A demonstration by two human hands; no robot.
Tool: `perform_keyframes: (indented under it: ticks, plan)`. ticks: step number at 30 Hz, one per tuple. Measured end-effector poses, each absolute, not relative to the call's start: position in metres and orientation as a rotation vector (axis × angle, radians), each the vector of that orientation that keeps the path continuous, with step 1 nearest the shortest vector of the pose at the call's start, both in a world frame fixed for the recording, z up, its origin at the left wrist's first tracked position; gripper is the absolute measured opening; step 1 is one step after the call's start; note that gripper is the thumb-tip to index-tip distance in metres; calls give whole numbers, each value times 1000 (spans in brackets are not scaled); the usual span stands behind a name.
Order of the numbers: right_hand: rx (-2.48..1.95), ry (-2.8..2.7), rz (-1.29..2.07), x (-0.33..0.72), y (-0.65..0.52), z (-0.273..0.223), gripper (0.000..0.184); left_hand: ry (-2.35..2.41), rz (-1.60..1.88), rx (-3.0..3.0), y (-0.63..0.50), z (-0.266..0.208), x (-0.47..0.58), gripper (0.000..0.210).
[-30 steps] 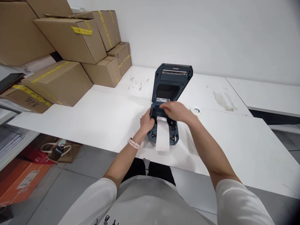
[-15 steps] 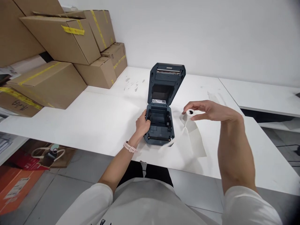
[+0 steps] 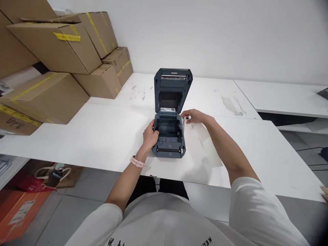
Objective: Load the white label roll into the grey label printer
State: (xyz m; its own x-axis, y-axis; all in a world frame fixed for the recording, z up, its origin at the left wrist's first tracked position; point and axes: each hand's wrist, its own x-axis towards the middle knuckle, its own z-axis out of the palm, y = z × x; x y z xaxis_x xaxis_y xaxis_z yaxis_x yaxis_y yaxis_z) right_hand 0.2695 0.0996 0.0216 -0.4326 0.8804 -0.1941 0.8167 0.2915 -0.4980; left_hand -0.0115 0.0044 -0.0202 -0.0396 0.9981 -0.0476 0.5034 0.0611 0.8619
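Observation:
A dark blue-grey label printer [image 3: 169, 136] sits on the white table with its lid [image 3: 173, 89] raised. Its inner bay is exposed, with a black roller along the front. My left hand [image 3: 150, 136] grips the left side wall, thumb over the rim. Close against the printer's right side, my right hand [image 3: 196, 116] has its fingers closed around a small paper roll [image 3: 187, 118], whose end with a dark core hole shows. A loose strip of white paper [image 3: 202, 135] trails from near the roll across the table, partly behind my right forearm.
Cardboard boxes [image 3: 51, 97] with yellow tape are stacked at the left on the table [image 3: 110, 140]. A white wall stands behind. At the right is a lower shelf [image 3: 302, 127] with dark items. An orange box [image 3: 23, 212] and bags [image 3: 55, 174] lie below left.
My right hand has moved left with the paper roll, from out over the table to the printer's right side. My left hand keeps its hold. The view has shifted slightly.

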Motion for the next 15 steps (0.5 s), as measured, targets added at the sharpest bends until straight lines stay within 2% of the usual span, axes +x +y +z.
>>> perform_keyframes:
  ticks: [4, 6, 10, 12, 15]
  plan:
    - [-1344, -2017, 928, 328, 86, 24, 55, 1615, 889, 1549, 4, -21, -12, 77]
    - [-1414, -1846, 971, 360, 75, 17, 60, 1613, 894, 1552, 5, -23, -12, 78]
    - [-1526, -1761, 1273, 377, 53, -10, 73, 1623, 902, 1547, 7, -24, -10, 78]
    - [-1497, -1649, 1276, 360, 43, -18, 71, 1635, 892, 1538, 7, -23, -10, 78]
    - [-1455, -1634, 1140, 327, 24, -6, 54, 1654, 870, 1529, 5, -21, -9, 78]
